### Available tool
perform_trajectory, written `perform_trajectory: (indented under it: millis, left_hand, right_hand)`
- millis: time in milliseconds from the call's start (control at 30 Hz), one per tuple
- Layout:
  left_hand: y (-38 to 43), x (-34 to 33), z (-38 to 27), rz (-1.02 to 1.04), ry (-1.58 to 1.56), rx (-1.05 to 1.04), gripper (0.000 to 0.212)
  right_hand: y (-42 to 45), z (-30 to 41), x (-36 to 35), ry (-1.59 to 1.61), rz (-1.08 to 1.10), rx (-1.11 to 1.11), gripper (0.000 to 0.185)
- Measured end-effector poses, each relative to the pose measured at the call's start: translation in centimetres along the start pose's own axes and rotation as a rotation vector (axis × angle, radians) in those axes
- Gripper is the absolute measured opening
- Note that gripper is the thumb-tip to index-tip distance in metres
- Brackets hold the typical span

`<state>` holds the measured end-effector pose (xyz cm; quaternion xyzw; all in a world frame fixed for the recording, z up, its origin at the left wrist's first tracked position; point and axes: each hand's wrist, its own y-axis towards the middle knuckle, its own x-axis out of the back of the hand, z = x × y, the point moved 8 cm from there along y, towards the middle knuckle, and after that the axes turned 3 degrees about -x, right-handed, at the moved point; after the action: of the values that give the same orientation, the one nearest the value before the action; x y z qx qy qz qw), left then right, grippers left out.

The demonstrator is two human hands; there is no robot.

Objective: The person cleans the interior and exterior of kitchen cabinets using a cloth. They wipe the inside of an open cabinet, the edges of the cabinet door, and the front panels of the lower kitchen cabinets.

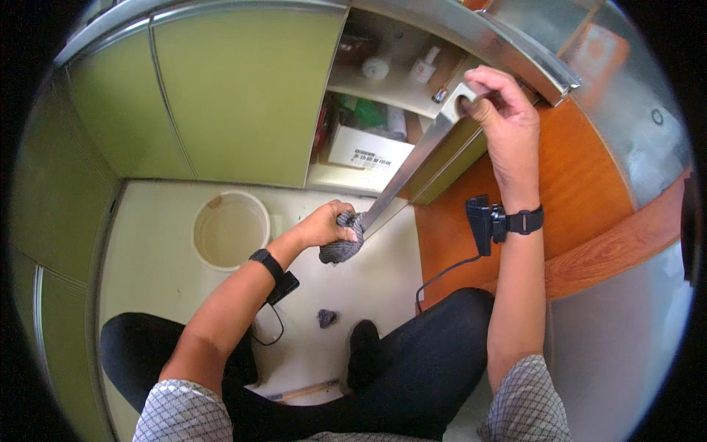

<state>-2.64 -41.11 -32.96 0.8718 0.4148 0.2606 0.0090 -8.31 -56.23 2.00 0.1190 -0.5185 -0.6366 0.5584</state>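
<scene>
My right hand (pixel 502 105) grips the upper end of a long, flat metal strip (pixel 411 166), near a light end piece with a round hole. The strip slants down to the left in front of the open cabinet. Bunched in my left hand (pixel 331 224) is a grey striped cloth (pixel 342 248), pressed around the strip's lower end, which it hides. A round cream bucket (pixel 232 231), its contents unclear, stands on the floor left of my left hand. Below lies a small dark crumpled thing (pixel 327 317), perhaps a rag or scourer.
The open cabinet (pixel 359 88) holds a white printed carton (pixel 362 149), a white bottle (pixel 424 69) and a white round item (pixel 375 67). Green cabinet doors (pixel 243 94) stand left of it. A thin stick-like tool (pixel 304 391) lies between my legs. Orange wood panelling (pixel 574 182) is at right.
</scene>
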Motion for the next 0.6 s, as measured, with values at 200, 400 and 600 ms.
perform_trajectory:
  millis: [200,400,600]
  left_hand:
    - [-2.3,-4.1,6.6,-0.122,0.118,0.120,0.058]
    - [-3.5,-6.3,9.1,0.052,0.220,0.235,0.054]
    - [-4.6,-7.5,11.9,0.112,0.318,0.279,0.050]
  right_hand:
    - [0.7,-2.3,1.6,0.171,0.026,-0.051,0.022]
    - [1.6,-3.9,3.1,0.113,0.070,-0.061,0.030]
    - [1.4,-3.8,2.8,0.053,0.077,-0.030,0.031]
